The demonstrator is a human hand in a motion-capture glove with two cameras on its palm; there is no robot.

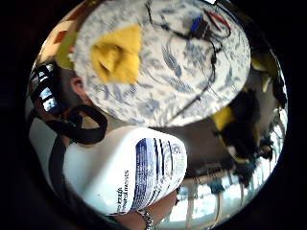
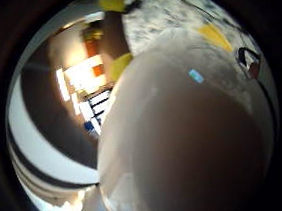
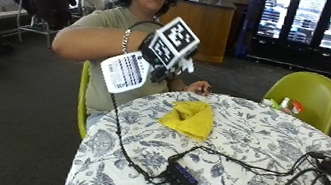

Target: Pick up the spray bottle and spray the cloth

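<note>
Spray bottle (image 3: 125,70): I see it up in the air, well above the table and to the left of the cloth, tilted so its base swings out toward the camera.
Right hand (image 3: 160,64): I have it wrapped around the bottle's upper part; the fingers curl on the white plastic, so it is grasping the bottle, not released.
Bottle close to palm: the white body fills both palm views, so I judge it sits right against the palm.
Handling: I judge the bottle a stiff, smooth plastic shell, possibly slick; how full it is I cannot tell, so its weight is a guess. The neck below the trigger looks like the place to hold, with one finger free for the trigger. I cannot see the nozzle or where it points.
Label (image 1: 156,167): white with dark blue panels and a barcode-like block; the print is too small for me to read, and I see no brand.
Yellow cloth (image 3: 189,118): it lies crumpled on the floral tablecloth (image 3: 259,138), below and to the right of my hand, well apart from the bottle.
</note>
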